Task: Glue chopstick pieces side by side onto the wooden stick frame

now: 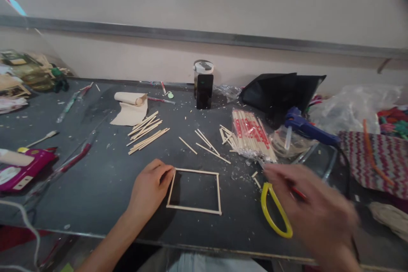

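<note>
A rectangular frame of thin wooden sticks (194,209) lies flat on the dark table. At its upper left corner my left hand (148,187) has thumb and fingers closed in a pinch on the stick. My right hand (315,212) is to the right of the frame, smeared by motion, so its fingers are unclear. Beside and partly under it is a yellow loop handle (264,209), with a bit of red showing near the hand; the rest of that tool is hidden. Short cut stick pieces (256,180) lie just above the handle.
Loose sticks (148,138) lie in the middle left, below a cloth roll (130,108). A plastic pack of sticks (251,134) and a blue glue gun (307,126) are on the right. A phone (204,92) leans upright against a white container (203,66) at the back.
</note>
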The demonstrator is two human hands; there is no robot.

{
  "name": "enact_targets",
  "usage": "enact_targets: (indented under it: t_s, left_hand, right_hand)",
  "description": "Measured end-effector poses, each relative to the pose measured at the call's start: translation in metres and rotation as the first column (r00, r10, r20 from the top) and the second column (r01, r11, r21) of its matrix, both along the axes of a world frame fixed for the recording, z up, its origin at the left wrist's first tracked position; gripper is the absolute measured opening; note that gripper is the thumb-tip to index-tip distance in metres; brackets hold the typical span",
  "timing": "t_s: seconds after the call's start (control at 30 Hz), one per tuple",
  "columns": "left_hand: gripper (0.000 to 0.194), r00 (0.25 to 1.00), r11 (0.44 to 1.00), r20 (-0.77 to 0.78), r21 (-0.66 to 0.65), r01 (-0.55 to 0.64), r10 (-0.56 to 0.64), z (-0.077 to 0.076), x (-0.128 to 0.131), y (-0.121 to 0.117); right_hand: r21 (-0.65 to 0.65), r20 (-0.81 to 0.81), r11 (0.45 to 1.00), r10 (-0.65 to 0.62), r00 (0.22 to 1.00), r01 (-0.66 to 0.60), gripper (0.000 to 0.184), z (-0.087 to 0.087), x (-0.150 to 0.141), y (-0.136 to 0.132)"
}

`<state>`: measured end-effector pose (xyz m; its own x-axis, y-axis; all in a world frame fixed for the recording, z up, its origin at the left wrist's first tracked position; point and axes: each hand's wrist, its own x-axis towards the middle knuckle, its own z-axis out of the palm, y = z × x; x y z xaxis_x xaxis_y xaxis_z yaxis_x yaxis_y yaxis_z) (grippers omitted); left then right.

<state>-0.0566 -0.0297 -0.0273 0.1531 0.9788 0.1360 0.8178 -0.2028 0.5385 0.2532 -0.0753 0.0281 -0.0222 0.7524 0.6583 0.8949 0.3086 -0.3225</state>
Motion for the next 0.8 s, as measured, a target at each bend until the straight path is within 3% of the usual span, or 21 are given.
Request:
enact_targets:
  t_s: [0.07,0.13,0.23,0.43,0.8]
  left_hand:
    - [0.028,1.0,1.0,-0.017,-0.014,-0.007,0.007,0.001,0.001,0.001]
    - [0.028,0.999,1.0,-0.036,-0.009,-0.017,0.017,0.002,0.004,0.001]
    - [0.026,0.997,1.0,-0.068,0.013,-0.021,0.022,0.0,0.007,0.002]
    - [0.026,0.997,0.999,-0.075,0.036,-0.018,0.02,-0.004,0.008,0.002]
    - [0.026,0.996,0.997,-0.057,0.046,-0.058,0.061,-0.003,0.011,0.001]
  right_hand:
    - [-0.145,-0.032,0.966,0.21,0.977,-0.212,0.016,-0.018,-0.033,0.01]
    - [-0.284,-0.072,0.924,0.246,0.967,-0.256,0.018,-0.035,-0.049,0.023]
    - [-0.383,-0.077,0.887,0.246,0.966,-0.256,0.019,-0.051,-0.051,0.035]
    - [-0.456,-0.07,0.853,0.252,0.965,-0.255,0.017,-0.057,-0.051,0.039]
    - [-0.468,-0.053,0.849,0.25,0.967,-0.245,0.02,-0.063,-0.051,0.038]
